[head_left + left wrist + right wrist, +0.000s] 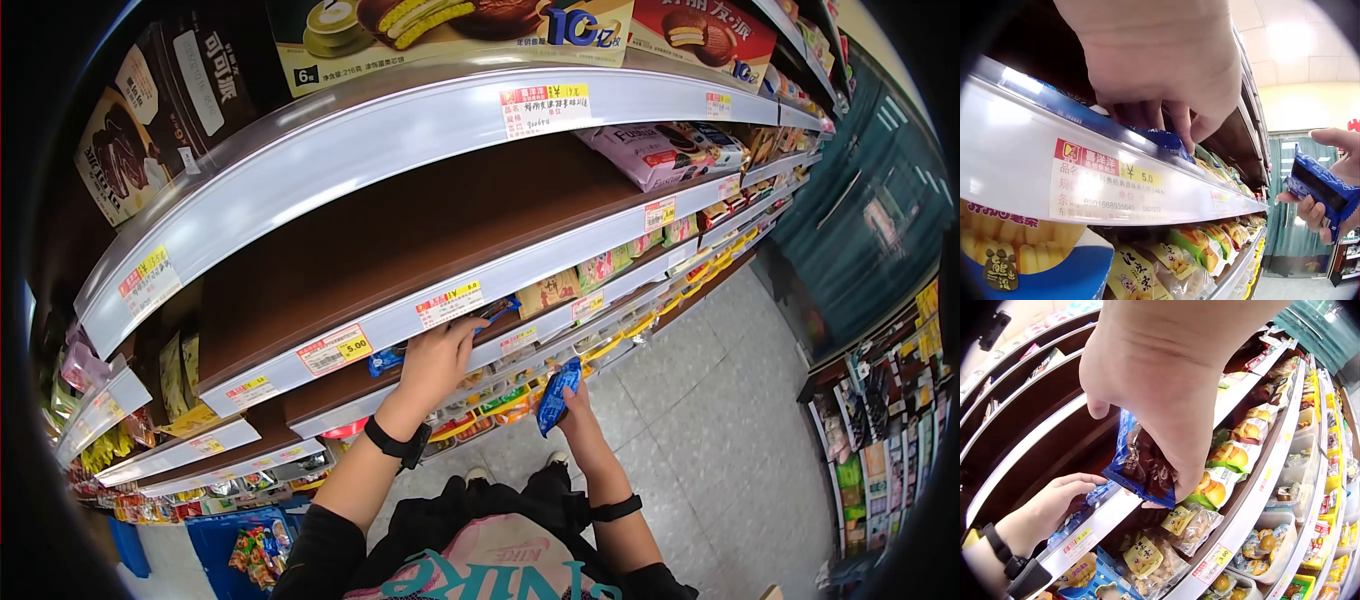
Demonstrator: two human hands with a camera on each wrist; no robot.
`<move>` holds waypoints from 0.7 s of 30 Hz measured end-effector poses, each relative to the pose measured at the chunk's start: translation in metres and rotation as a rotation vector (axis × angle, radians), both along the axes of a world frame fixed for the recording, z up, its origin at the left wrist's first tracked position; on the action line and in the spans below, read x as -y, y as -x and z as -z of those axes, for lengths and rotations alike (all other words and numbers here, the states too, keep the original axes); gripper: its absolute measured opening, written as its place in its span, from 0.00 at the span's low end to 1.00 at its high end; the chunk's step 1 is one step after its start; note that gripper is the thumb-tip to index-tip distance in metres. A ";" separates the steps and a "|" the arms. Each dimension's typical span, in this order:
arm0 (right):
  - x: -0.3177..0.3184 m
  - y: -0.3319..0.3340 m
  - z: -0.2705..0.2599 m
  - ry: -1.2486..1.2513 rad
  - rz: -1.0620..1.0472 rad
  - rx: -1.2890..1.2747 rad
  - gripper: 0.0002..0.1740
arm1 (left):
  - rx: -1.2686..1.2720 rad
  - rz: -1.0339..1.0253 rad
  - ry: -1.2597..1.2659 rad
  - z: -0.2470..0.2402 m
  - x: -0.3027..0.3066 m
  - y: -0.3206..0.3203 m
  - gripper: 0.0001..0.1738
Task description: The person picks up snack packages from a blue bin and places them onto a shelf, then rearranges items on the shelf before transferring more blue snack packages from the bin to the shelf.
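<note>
My left hand (pixel 437 362) reaches in over the front lip of a middle shelf, palm down. Its fingers bend down onto shiny blue snack packets (pixel 1172 142) lying along that lip; the fingertips are hidden behind the lip and a packet. More blue packets (pixel 385 360) show left of this hand in the head view. My right hand (pixel 580 408) grips another blue snack packet (pixel 558 395) out in front of the shelves, over the aisle. In the right wrist view this held packet (pixel 1141 464) shows a dark brown panel between blue crimped ends.
A price label (pixel 1110 181) is fixed on the lip below my left hand. Bagged snacks (pixel 1154 556) fill the shelf underneath. A pink biscuit pack (pixel 660 155) and boxed pies (pixel 450 30) sit higher up. Tiled floor (pixel 690 400) lies below, with a blue bin (pixel 215 545) at the left.
</note>
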State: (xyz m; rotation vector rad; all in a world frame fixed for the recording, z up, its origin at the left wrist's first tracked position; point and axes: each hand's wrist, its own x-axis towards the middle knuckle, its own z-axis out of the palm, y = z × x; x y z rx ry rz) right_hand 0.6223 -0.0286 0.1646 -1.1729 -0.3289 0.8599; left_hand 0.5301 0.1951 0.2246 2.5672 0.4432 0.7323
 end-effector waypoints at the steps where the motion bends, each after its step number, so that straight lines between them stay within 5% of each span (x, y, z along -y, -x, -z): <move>1: -0.001 0.000 -0.002 -0.049 0.004 -0.047 0.36 | -0.006 0.002 0.022 0.001 -0.003 -0.002 0.14; 9: -0.009 0.004 -0.004 -0.068 -0.027 0.116 0.26 | 0.028 -0.134 -0.101 0.002 0.003 -0.010 0.13; 11: -0.008 0.004 -0.002 -0.111 -0.022 0.174 0.25 | 0.217 0.137 -0.023 -0.014 0.017 -0.001 0.15; 14: -0.010 0.004 -0.006 -0.203 0.017 0.194 0.23 | 0.051 0.439 0.173 -0.012 0.033 0.009 0.22; 15: -0.010 0.003 -0.011 -0.220 0.019 0.208 0.23 | -0.004 0.463 0.213 -0.010 0.037 0.012 0.30; 21: -0.007 0.003 -0.005 -0.122 0.047 0.101 0.26 | -0.041 0.412 0.286 0.006 0.049 0.018 0.35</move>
